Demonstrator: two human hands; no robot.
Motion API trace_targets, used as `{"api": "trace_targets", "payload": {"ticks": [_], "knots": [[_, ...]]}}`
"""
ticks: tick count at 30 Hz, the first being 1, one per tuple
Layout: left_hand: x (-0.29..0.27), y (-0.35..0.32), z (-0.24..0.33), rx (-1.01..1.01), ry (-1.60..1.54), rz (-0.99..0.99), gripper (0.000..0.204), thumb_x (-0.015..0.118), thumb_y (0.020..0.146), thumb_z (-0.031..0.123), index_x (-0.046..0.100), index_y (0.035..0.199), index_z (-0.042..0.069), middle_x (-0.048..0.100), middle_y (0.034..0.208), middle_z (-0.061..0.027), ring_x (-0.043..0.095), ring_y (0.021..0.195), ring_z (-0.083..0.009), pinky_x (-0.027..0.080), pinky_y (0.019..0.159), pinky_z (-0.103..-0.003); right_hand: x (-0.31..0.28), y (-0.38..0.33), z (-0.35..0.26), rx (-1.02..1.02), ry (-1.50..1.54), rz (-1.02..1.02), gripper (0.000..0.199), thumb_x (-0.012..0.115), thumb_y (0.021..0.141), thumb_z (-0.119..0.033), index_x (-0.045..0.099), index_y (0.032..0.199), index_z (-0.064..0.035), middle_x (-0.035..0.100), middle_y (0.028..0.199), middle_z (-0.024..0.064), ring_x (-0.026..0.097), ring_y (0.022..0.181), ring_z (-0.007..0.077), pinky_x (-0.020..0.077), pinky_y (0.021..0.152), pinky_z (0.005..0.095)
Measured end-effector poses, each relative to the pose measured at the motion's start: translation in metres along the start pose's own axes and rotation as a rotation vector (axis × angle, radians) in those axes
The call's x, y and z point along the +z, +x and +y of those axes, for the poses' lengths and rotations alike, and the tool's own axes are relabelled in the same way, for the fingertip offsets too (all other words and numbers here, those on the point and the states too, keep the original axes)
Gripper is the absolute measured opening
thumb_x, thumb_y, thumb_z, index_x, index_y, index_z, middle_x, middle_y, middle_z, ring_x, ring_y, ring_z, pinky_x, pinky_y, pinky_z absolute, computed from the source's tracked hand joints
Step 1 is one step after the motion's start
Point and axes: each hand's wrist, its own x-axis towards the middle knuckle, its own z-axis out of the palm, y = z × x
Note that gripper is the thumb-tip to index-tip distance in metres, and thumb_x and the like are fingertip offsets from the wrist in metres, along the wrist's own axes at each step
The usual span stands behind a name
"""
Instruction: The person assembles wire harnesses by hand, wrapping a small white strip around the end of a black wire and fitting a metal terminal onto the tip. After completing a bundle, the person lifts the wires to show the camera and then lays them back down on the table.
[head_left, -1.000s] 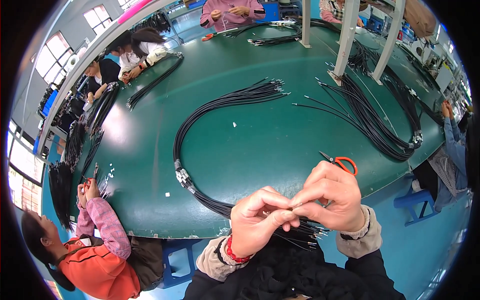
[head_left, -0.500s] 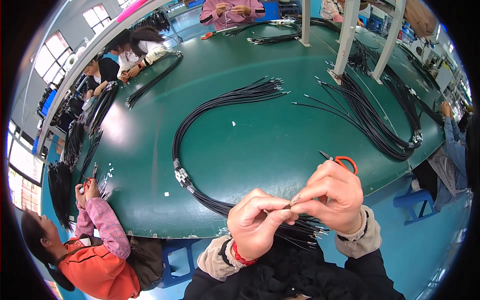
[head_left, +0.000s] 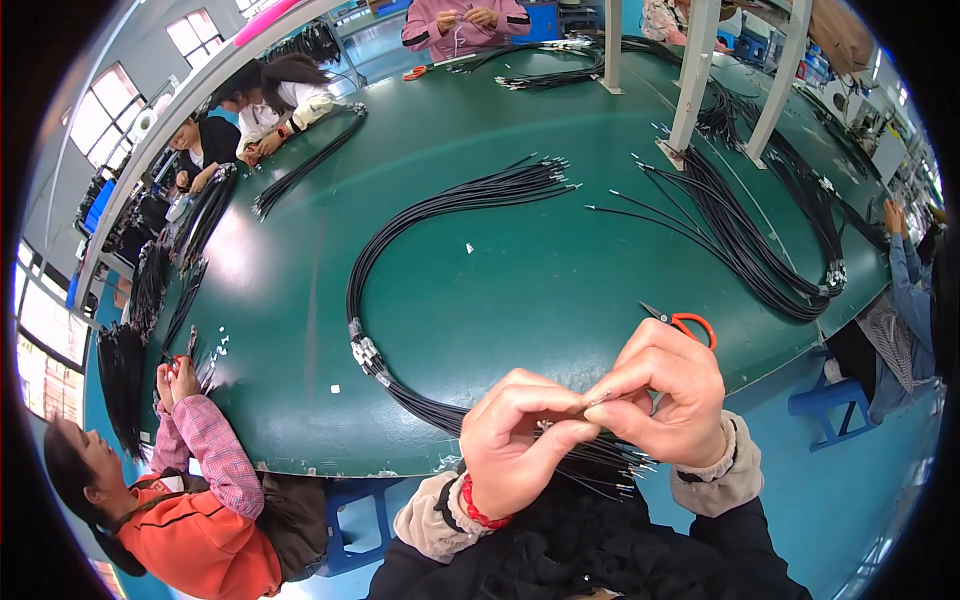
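My left hand (head_left: 520, 440) and my right hand (head_left: 665, 395) meet fingertip to fingertip over the table's near edge. Both are closed in a pinch on something small, mostly hidden by the fingers. A glint of metal shows inside the curl of my left hand; I cannot tell whether it belongs to a cable end. Under and behind the hands runs a bundle of black cables (head_left: 352, 270), bound with silvery-white sleeves and curving away to the far side. Its near metal-tipped ends poke out below my hands. Orange-handled scissors (head_left: 692, 328) lie just beyond my right hand.
More black cable bundles (head_left: 745, 240) lie at the right of the green table (head_left: 480, 330), near white posts (head_left: 690, 90). A co-worker in orange (head_left: 200, 520) sits at the left, others around the far edges. Blue stools (head_left: 835, 405) stand beside the table.
My left thumb and index finger have parted slightly, opening a gap where metal shows. Both hands stay together in nearly the same place. The cables and scissors lie as before.
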Motion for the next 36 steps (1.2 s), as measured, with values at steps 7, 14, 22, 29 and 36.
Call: {"api": "trace_targets", "payload": {"ticks": [7, 14, 22, 29, 36], "knots": [[0.007, -0.009, -0.001, 0.016, -0.037, 0.099, 0.014, 0.064, 0.075, -0.01, 0.059, 0.087, -0.005, 0.056, 0.08, -0.011, 0.062, 0.067, -0.0157, 0.051, 0.058, -0.024, 0.007, -0.005, 0.001, -0.111, -0.05, 0.081, 0.012, 0.075, 0.067, -0.005, 0.068, 0.078, -0.0045, 0.056, 0.071, 0.0031, 0.049, 0.054, 0.008, 0.0368, 0.045, 0.0199], [0.014, -0.008, 0.003, 0.09, -0.111, 0.232, 0.016, 0.065, 0.072, -0.014, 0.057, 0.083, -0.004, 0.056, 0.079, -0.012, 0.061, 0.064, -0.0149, 0.052, 0.056, -0.023, 0.004, -0.01, -0.013, -0.107, -0.116, 0.113, 0.016, 0.075, 0.065, 0.0, 0.069, 0.079, -0.0048, 0.056, 0.069, 0.0031, 0.053, 0.055, 0.0075, 0.0404, 0.039, 0.0185], [0.02, -0.013, 0.001, 0.194, 0.038, 0.247, 0.022, 0.068, 0.069, -0.014, 0.059, 0.083, -0.001, 0.056, 0.079, -0.0097, 0.06, 0.066, -0.0142, 0.05, 0.056, -0.023, 0.002, -0.02, -0.024, -0.049, -0.081, 0.092, 0.017, 0.078, 0.063, -0.002, 0.067, 0.076, -0.0046, 0.055, 0.07, 0.0032, 0.048, 0.053, 0.0065, 0.0368, 0.044, 0.0191], [0.026, -0.014, 0.004, 0.18, 0.058, 0.295, 0.024, 0.07, 0.067, -0.014, 0.06, 0.083, 0.001, 0.057, 0.078, -0.0085, 0.06, 0.067, -0.0137, 0.049, 0.055, -0.023, 0.0, -0.022, -0.025, -0.027, -0.082, 0.097, 0.018, 0.079, 0.063, -0.004, 0.067, 0.076, -0.004, 0.054, 0.07, 0.003, 0.047, 0.052, 0.0058, 0.0361, 0.043, 0.0188], [0.028, -0.013, 0.007, 0.149, 0.019, 0.283, 0.021, 0.068, 0.069, -0.014, 0.059, 0.084, -0.001, 0.056, 0.079, -0.0102, 0.061, 0.066, -0.0154, 0.051, 0.055, -0.024, -0.004, -0.018, -0.021, -0.068, -0.081, 0.141, 0.016, 0.076, 0.067, -0.004, 0.068, 0.08, -0.0055, 0.056, 0.07, 0.0016, 0.05, 0.056, 0.007, 0.0357, 0.039, 0.0187]]}}
